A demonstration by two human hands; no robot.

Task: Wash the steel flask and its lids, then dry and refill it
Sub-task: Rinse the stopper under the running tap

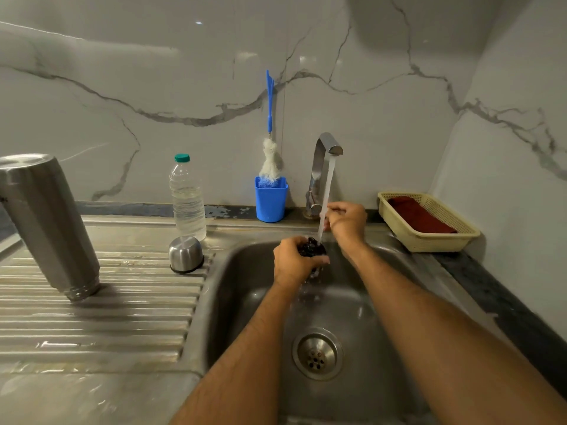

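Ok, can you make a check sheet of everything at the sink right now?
Surface: steel sink with ribbed drainboard, wet.
Job's things: flask upside down on the drainboard; steel lid upside down beside it; black lid under the running tap.
Clutter: water bottle, blue cup holding a brush, basket with a red cloth.
Hands: left hand grips the black lid; right hand is at the water stream, fingers curled, what it holds unclear.
Cables: nothing seen.
Surroundings: marble-look wall, dark counter edge.
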